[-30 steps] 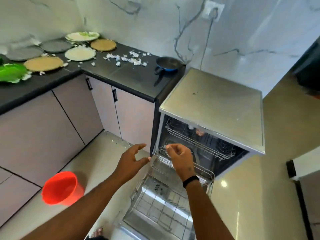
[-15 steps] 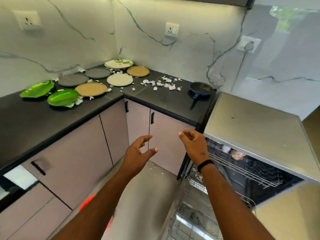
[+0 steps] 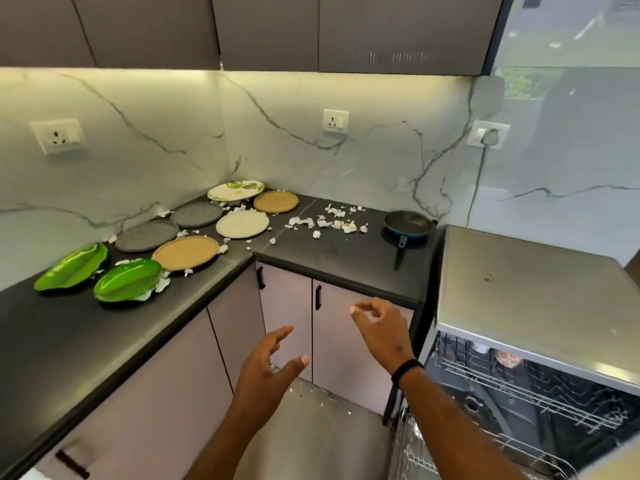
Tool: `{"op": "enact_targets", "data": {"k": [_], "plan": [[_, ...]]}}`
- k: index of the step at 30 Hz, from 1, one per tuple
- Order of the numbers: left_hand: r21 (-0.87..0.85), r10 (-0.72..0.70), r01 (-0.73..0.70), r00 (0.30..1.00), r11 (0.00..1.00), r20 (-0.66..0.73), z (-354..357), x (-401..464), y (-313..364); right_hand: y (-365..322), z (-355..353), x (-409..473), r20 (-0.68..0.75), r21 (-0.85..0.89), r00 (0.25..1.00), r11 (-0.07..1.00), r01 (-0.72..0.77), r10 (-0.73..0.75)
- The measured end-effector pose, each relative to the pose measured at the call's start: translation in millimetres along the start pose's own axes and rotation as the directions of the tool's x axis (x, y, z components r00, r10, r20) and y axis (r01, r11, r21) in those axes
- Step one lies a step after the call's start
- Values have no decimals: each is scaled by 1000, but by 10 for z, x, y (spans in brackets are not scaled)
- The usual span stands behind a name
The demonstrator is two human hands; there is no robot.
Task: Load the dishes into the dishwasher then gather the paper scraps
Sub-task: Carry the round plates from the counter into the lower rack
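Note:
Several plates lie on the black L-shaped counter (image 3: 62, 341): two green leaf-shaped dishes (image 3: 130, 279), two grey plates (image 3: 147, 235), two tan plates (image 3: 186, 252), a cream plate (image 3: 242, 224) and a white patterned plate (image 3: 236, 190) in the corner. White paper scraps (image 3: 332, 221) are strewn around and to the right of them. The dishwasher (image 3: 530, 299) stands open at right, its lower rack (image 3: 415, 455) pulled out. My left hand (image 3: 268, 370) and my right hand (image 3: 379, 327) hover empty in front of the cabinet doors, fingers loosely curled.
A dark frying pan (image 3: 408, 224) sits on the counter beside the dishwasher. A cord hangs from a wall socket (image 3: 487, 134) above it. Dark upper cabinets (image 3: 263, 29) hang overhead. Pale cabinet doors (image 3: 287, 313) run below the counter.
My view has lifted from the dishwasher rack to the counter. My right hand let go of the rack and both hands rose away from it, empty.

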State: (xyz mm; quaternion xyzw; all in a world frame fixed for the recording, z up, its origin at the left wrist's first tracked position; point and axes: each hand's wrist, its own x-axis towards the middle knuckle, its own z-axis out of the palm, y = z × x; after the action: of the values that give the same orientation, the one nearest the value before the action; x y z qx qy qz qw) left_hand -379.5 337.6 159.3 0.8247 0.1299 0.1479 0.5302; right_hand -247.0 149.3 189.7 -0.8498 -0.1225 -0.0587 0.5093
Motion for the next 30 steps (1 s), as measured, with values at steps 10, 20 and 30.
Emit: {"op": "enact_targets", "data": {"k": [10, 20, 30], "plan": [[119, 52, -68, 990, 991, 129, 409, 1444, -91, 501, 267, 1205, -110, 165, 988, 982, -88, 107], [41, -58, 54, 991, 998, 123, 896, 2919, -318, 912, 543, 2587, 7, 133, 986, 977, -167, 167], [27, -176, 177, 984, 984, -34, 494, 3849, -722, 770, 1480, 3692, 221, 75, 967, 987, -145, 125]]}}
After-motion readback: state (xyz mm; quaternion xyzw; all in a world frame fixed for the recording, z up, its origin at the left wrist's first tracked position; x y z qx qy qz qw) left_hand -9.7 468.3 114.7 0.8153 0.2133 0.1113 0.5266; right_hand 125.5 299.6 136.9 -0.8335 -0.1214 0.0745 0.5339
